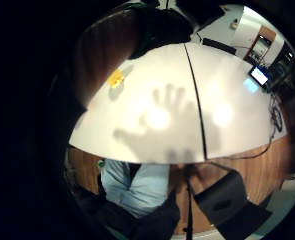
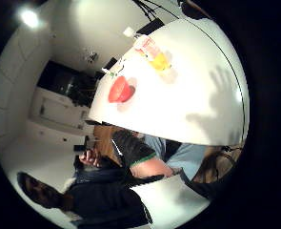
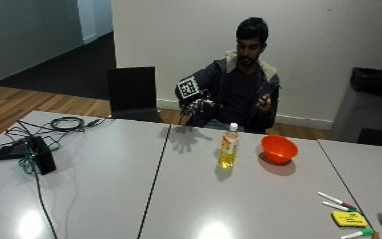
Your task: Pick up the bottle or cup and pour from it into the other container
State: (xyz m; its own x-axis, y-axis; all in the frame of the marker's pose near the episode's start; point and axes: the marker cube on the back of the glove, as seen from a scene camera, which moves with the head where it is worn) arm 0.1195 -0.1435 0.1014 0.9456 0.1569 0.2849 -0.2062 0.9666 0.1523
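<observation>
Your gloved hand is up over the table's far edge, bottle and bowl untouched.

Nearest the outside camera lie markers and a yellow block on the table. Mid-table, the bottle stands upright, capped, yellow liquid low inside, with the orange bowl just beside it, apart. Beyond them your right hand hovers holding nothing; its shadow shows spread fingers, so I read it as open. You'd have to come forward and down to the bottle. Risks, as I judge them: the cap looks on, so pouring fails unless it's removed; the bottle is tall and narrow, so a sideways knock on approach could topple it toward the bowl; a light bowl may slide if bumped.
</observation>
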